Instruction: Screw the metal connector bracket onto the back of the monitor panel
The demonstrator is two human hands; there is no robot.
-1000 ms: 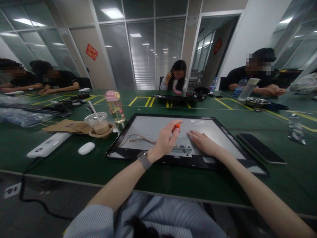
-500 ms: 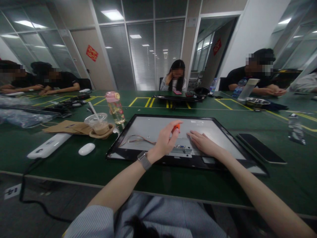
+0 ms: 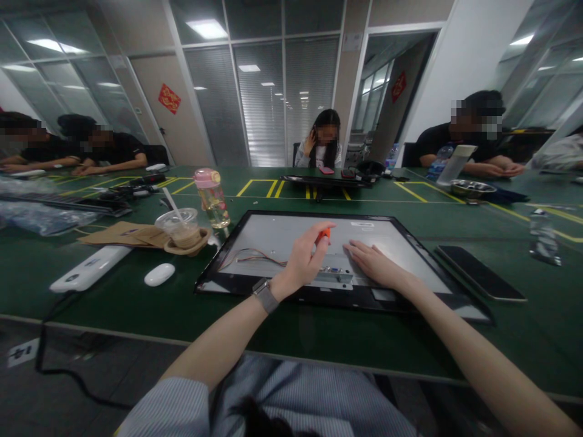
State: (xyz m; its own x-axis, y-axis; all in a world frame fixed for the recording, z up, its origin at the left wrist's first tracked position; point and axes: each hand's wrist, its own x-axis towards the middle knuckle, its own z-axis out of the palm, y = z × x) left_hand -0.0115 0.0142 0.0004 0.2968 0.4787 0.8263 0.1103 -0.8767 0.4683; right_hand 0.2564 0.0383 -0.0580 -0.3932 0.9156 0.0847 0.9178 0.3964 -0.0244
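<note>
A flat display panel (image 3: 273, 233) with a grey metal back and black frame lies on the green table in front of me. Above its middle, my left hand (image 3: 304, 255) is closed around a screwdriver with an orange handle (image 3: 325, 233); most of the tool is hidden by my fingers. My right hand (image 3: 371, 262) rests flat on the metal back, fingers stretched out, holding nothing. Between my hands and nearer to me sits a metal bracket with connector ports (image 3: 336, 276). A bundle of thin wires (image 3: 259, 257) runs across the panel's left part.
Left of the panel are a white mouse (image 3: 160, 274), a white power strip (image 3: 91, 269), a plastic cup with a straw (image 3: 177, 221) and a pink-lidded bottle (image 3: 212, 197). A dark phone (image 3: 480, 272) lies to the right. Several people sit around the table, one directly opposite.
My two hands and the panel stay practically where they were. The person opposite has shifted a raised hand slightly.
</note>
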